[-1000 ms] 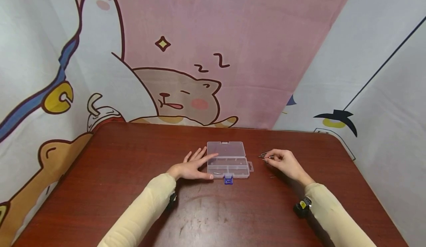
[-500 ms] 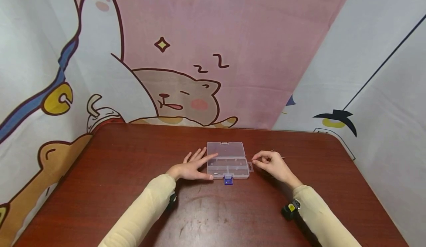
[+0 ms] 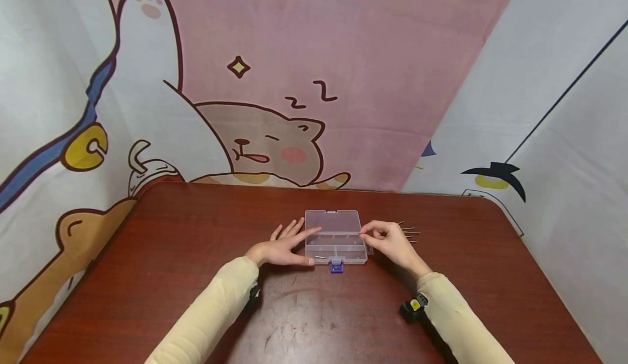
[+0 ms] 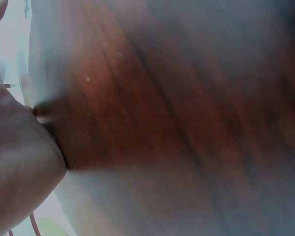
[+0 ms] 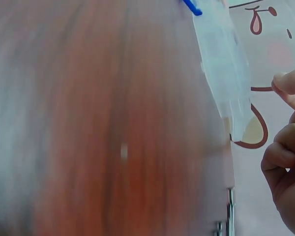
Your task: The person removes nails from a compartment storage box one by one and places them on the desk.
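Note:
A clear plastic compartment box with a blue latch lies with its lid raised back. My left hand is spread at its left side, index finger reaching over the hinge and thumb at the front left corner. One small metal piece lies in the front left compartment. My right hand is at the box's right edge, thumb and index finger pinched together on what looks like a small screw, mostly hidden by the fingertips. Right behind that hand, several thin metal screws lie on the table.
The brown wooden table extends around the box on all sides. Behind it hangs a cartoon-printed cloth. A hanging tab on the box's right side is partly covered by the right hand.
My right hand has moved left from the loose screws to the right edge of the box, uncovering the screws. The left hand and the box stay where they were.

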{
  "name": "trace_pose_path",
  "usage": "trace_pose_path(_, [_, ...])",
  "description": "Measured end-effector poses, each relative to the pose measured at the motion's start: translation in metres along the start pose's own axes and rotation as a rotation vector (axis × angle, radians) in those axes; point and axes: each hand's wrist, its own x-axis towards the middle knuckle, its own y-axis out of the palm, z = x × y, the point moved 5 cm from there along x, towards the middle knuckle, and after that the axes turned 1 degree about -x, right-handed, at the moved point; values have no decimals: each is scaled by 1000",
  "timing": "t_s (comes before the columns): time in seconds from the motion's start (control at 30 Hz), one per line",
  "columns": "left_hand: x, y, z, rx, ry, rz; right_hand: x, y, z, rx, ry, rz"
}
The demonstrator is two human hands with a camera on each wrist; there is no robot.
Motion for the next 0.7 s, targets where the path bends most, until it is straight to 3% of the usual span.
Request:
trace_pose_path(0.53, [2, 2, 1, -7, -19, 6, 14, 22, 19, 50, -15, 40])
trace_pose_path(0.7, [2, 1, 2, -1, -29, 10, 19, 29, 26, 67, 13, 82])
